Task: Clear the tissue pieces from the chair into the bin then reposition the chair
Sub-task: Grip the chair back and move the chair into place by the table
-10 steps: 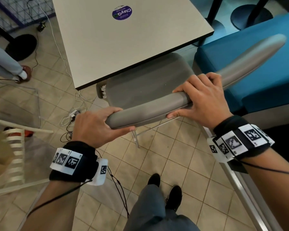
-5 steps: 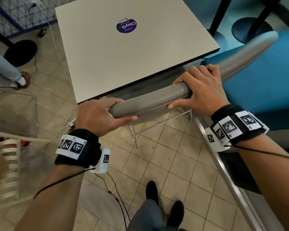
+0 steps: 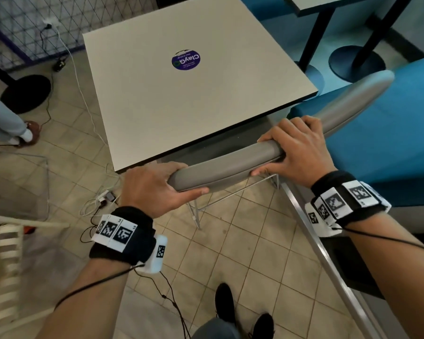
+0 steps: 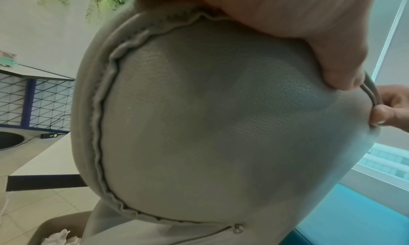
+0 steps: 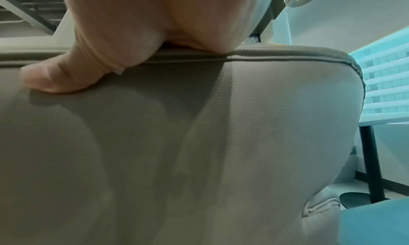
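Both of my hands hold the top edge of the grey padded chair backrest (image 3: 225, 167). My left hand (image 3: 167, 184) grips its left end, thumb on the near face. Further right, my right hand (image 3: 294, 152) curls over the top. The seat is tucked under the white square table (image 3: 194, 99) and hidden by it. The left wrist view is filled by the backrest (image 4: 210, 126), with a brownish bin (image 4: 42, 231) holding white tissue (image 4: 58, 238) low at the left. My right thumb (image 5: 55, 77) presses the backrest (image 5: 221, 135) in the right wrist view.
A blue bench (image 3: 382, 143) and a metal rail (image 3: 328, 260) run along the right. White and black cables (image 3: 96, 204) lie on the tiled floor at the left. Another person's leg (image 3: 8, 123) stands far left, beside a white slatted object (image 3: 3, 253).
The chair has slid forward under the table, so its seat is now hidden by the tabletop. Both hands keep the same grip on the backrest.
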Demonstrator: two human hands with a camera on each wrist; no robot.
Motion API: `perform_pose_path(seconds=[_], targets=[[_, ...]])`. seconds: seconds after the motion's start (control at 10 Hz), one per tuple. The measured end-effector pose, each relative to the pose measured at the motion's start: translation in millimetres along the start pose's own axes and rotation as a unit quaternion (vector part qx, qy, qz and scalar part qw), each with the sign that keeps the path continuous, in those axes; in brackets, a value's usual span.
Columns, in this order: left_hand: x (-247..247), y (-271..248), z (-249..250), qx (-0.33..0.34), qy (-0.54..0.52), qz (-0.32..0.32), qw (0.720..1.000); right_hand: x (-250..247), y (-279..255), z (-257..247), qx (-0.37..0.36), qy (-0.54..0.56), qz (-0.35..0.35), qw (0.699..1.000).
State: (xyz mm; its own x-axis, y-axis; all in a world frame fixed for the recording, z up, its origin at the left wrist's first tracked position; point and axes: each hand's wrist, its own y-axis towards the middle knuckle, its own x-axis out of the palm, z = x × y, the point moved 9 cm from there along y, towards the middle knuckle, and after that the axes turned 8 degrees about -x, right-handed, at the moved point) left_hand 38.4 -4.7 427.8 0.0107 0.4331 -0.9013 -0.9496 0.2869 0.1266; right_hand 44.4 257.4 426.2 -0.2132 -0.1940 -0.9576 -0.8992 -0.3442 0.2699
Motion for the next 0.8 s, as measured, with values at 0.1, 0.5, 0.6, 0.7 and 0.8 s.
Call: perform_pose_path(seconds=[0.1, 0.5, 0.6, 0.7, 0.8], targets=[[-2.5, -1.8, 5.7, 0.015, 0.005, 0.011, 1.000, -0.4, -0.2, -1.6, -0.005, 0.000, -0.002, 1.000], [-6.7, -13.8, 10.7, 0.021, 0.035, 0.018, 0.999, -2.2, -13.7, -7.9, 0.029, -0.004, -0.021, 0.999], [-3.0, -26.0, -8.5, -0.014, -0.027, -0.007, 1.000, -5.0, -31.8, -14.1, 0.057, 0.007, 0.017, 0.998], [2.3, -47.2, -63.1, -0.164, -0.116, -0.012, 0.980, -13.9, -63.0, -13.0, 0.097, 0.058, 0.106, 0.988], [25.7, -78.9, -124.2, -0.261, -0.090, -0.047, 0.960, 4.8, -118.8, 8.9, 0.196, 0.131, 0.077, 0.969]])
